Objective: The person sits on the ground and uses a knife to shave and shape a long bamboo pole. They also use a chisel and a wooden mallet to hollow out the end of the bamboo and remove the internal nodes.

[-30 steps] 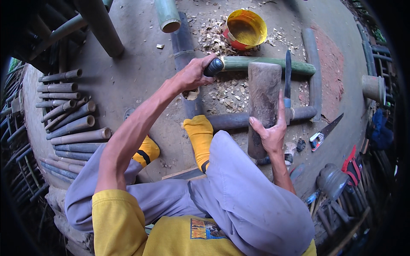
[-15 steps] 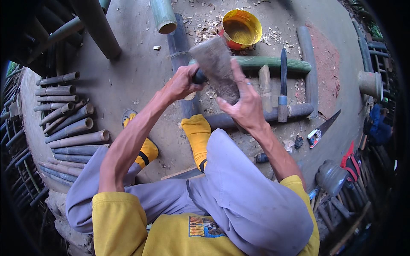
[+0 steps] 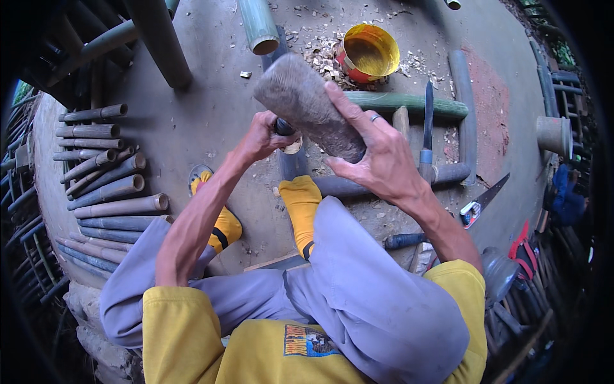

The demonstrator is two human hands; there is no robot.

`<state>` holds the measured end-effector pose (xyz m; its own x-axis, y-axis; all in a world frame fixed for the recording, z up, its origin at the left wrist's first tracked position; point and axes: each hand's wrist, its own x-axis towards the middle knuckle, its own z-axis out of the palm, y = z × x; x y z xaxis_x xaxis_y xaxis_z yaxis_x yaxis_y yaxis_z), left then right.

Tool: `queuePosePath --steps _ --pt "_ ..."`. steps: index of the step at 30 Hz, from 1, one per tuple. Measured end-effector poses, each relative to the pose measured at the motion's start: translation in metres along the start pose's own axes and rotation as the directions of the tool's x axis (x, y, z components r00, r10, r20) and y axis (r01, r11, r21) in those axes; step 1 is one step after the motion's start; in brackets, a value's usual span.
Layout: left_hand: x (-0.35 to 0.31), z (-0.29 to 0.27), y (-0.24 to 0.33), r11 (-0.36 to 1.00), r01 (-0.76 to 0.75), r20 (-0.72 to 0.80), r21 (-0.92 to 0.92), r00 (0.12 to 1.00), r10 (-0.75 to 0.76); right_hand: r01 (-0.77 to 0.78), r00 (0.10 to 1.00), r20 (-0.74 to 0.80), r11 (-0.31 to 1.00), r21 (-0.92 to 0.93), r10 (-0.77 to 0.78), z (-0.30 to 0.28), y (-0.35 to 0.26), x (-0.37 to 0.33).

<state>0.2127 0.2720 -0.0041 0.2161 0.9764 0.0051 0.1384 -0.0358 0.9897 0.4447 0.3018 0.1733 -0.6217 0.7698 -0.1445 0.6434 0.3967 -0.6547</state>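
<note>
A rough, grey-brown stone block (image 3: 306, 102) is held up in front of me, tilted from upper left to lower right. My right hand (image 3: 387, 157) grips its lower right side, with a ring on one finger. My left hand (image 3: 261, 137) is closed around a short dark handle (image 3: 283, 126) next to the block's left edge. Whatever joins that handle is hidden behind the block. Beneath both hands lies a bamboo frame, with a green bamboo pole (image 3: 416, 105) on its far side. A long knife (image 3: 428, 121) leans across that frame, to the right of my right hand.
A yellow and red bucket (image 3: 387, 48) stands among wood chips beyond the frame. Several cut bamboo lengths (image 3: 121, 203) lie in a row at left. On the right are a handsaw (image 3: 489, 195) and a grey cylinder (image 3: 554, 136). Another dark handle (image 3: 404, 241) lies by my knee.
The block has shifted left and tilted more toward the horizontal. My right hand has turned with it, and my left hand has moved slightly left and down. The view has shifted a little.
</note>
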Motion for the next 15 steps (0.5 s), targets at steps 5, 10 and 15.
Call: queuePosePath --steps 5,10,15 --pt "0.003 -0.003 0.012 0.993 -0.027 0.061 0.112 0.998 0.020 0.385 0.802 -0.528 0.917 0.101 -0.278 0.036 0.016 0.006" --pt "-0.012 -0.003 0.012 0.994 0.067 -0.030 -0.089 0.997 -0.070 0.149 0.989 0.009 0.985 -0.090 -0.149 0.011 0.007 0.016" --pt "-0.018 0.005 0.003 0.992 0.118 -0.113 0.047 0.987 -0.112 0.119 0.993 0.036 0.960 -0.254 -0.114 0.041 0.024 0.006"
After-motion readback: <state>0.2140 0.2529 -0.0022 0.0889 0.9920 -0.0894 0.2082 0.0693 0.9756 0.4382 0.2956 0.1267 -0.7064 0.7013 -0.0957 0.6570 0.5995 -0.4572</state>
